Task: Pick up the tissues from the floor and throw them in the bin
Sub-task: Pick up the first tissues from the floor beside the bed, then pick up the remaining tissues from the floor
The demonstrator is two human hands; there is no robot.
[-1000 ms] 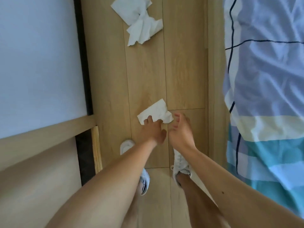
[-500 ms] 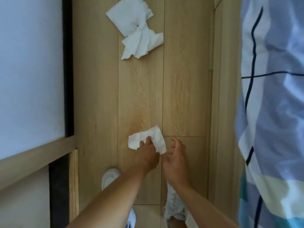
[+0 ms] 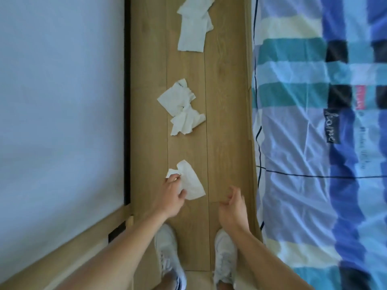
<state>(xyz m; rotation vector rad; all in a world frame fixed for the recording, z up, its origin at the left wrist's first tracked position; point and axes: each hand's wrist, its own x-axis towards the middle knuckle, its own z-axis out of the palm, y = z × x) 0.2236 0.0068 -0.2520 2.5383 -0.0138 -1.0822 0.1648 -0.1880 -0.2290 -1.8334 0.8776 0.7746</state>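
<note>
A crumpled white tissue [image 3: 189, 181] is pinched between the thumb and fingers of my left hand [image 3: 172, 191], above the wooden floor [image 3: 226, 101]. To its right my right hand [image 3: 231, 208] hangs with its fingers loosely curled and nothing in them. Farther ahead on the floor lies a bunch of crumpled tissues [image 3: 181, 107]. Beyond that, flatter tissues [image 3: 193, 26] lie at the top of the view. No bin is in view.
The floor is a narrow strip between a white panel with a dark edge [image 3: 62, 101] on the left and a bed with a striped blue cover [image 3: 324, 143] on the right. My two white shoes [image 3: 167, 256] stand at the bottom.
My left hand has closed on the tissue and raised it from the floor. My right hand has drawn away to the right. The view has pulled back, showing more tissues ahead.
</note>
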